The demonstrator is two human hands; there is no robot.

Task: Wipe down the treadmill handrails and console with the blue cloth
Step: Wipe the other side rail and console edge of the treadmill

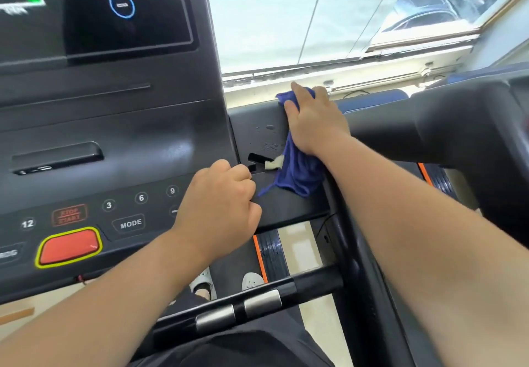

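My right hand (315, 120) lies flat on the blue cloth (297, 173) and presses it against the black side tray (257, 126) to the right of the treadmill console (114, 126). The cloth drapes from the tray's back edge down over its front, and a white tag (273, 163) shows at its left. Small water drops (269, 137) sit on the tray left of the cloth. My left hand (220, 203) rests as a loose fist on the console's right edge, with nothing visible in it. The thick black right handrail (458, 134) runs off to the right.
A red stop button (68, 246) and number keys are on the console's lower panel, with the dark screen (123, 8) above. A crossbar with metal pulse sensors (257, 300) runs below my arms. My sandalled feet (203, 283) stand on the belt. A window (286, 17) is behind.
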